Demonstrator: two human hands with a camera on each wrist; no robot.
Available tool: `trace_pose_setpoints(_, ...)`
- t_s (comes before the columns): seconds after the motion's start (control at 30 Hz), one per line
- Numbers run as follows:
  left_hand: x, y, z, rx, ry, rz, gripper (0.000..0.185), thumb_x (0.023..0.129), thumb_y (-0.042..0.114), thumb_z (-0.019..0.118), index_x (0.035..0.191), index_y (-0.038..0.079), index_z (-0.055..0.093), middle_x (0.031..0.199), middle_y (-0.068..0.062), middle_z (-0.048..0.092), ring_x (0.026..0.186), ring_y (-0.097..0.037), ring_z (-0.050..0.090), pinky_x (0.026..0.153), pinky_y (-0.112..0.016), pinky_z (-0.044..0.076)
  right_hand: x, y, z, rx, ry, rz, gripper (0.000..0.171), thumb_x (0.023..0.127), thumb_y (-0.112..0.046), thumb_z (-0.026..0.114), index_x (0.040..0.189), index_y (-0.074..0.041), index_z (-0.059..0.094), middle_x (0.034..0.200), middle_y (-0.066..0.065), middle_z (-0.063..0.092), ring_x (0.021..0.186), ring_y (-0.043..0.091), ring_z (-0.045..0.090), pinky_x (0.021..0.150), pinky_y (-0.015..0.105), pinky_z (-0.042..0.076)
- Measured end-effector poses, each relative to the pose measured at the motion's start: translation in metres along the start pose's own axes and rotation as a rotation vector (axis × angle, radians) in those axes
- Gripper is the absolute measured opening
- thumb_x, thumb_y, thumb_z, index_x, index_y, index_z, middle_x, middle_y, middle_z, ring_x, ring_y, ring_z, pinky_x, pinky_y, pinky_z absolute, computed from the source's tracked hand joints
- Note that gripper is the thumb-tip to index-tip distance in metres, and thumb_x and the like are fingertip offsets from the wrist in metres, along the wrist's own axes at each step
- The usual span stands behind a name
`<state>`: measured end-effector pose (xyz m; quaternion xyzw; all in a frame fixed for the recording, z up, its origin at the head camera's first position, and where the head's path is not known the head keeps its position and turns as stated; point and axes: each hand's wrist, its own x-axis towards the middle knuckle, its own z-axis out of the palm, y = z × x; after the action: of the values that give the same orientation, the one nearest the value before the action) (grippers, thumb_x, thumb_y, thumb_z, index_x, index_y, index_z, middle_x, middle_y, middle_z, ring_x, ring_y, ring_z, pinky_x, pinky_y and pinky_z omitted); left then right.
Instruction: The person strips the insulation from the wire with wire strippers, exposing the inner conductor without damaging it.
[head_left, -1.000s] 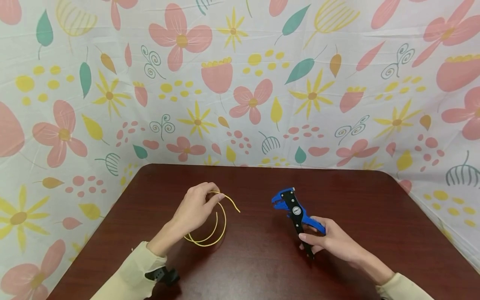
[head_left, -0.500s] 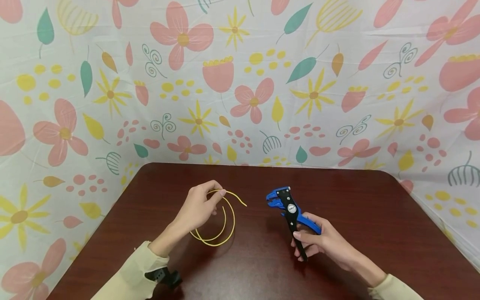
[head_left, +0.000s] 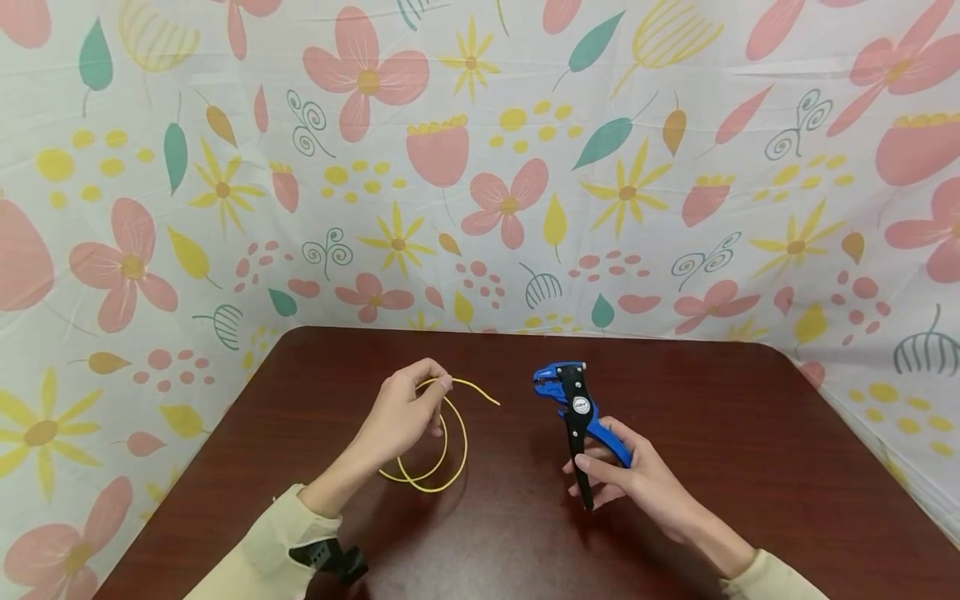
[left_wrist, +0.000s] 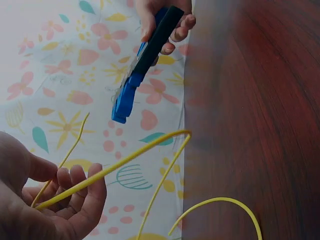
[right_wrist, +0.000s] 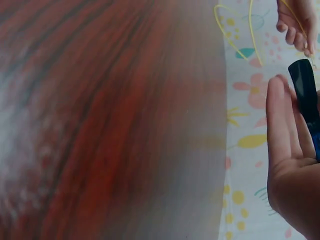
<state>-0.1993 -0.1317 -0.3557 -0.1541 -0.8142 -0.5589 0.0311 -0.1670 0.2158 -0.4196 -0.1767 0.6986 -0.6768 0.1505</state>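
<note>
Two bare hands work over a dark reddish-brown bench [head_left: 495, 525], one with a length of wire, the other with a tool. The left hand [head_left: 401, 417] pinches the thin yellow wire [left_wrist: 125, 160] between thumb and fingers; that grip is narrow, with the wire running through it. One end of the wire sticks out past the fingertips to the right, bending slightly downward, while the rest curls below the hand in loose, overlapping loops. Whether the lowest loop touches the bench I cannot tell. The right hand [head_left: 633, 479] holds a blue and black wire stripper [head_left: 577, 408] by its handles, the thumb lying across the black one and the blue one [head_left: 615, 446] resting inside the hand. Its grip is around the tool, whose handles stand spread apart. The stripper's head is up, with the jaws facing left toward the free wire end; a gap shows between them, and wire and tool are apart. From the right wrist, only the dark handle end shows clearly beside the fingers. Both forearms wear pale cream sleeves [head_left: 258, 546], and a black strapped device [head_left: 330, 557] sits at the left wrist. Behind the bench hangs a white cloth [head_left: 420, 200] printed with pink flowers, yellow blooms and green leaves.
</note>
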Motion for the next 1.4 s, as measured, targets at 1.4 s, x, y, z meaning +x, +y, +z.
trace_pose_setpoints(1.4, 0.002, 0.014, 0.017, 0.017, 0.147, 0.069, 0.017, 0.099, 0.008, 0.056, 0.090, 0.013, 0.070, 0.086, 0.001, 0.071, 0.081, -0.019, 0.058, 0.076, -0.037, 0.044, 0.014, -0.006, 0.027, 0.244, -0.162, 0.074, 0.061, 0.104, -0.002, 0.063, 0.156, -0.001, 0.032, 0.103, 0.023, 0.065, 0.083, 0.034, 0.073, 0.079, 0.067, 0.057)
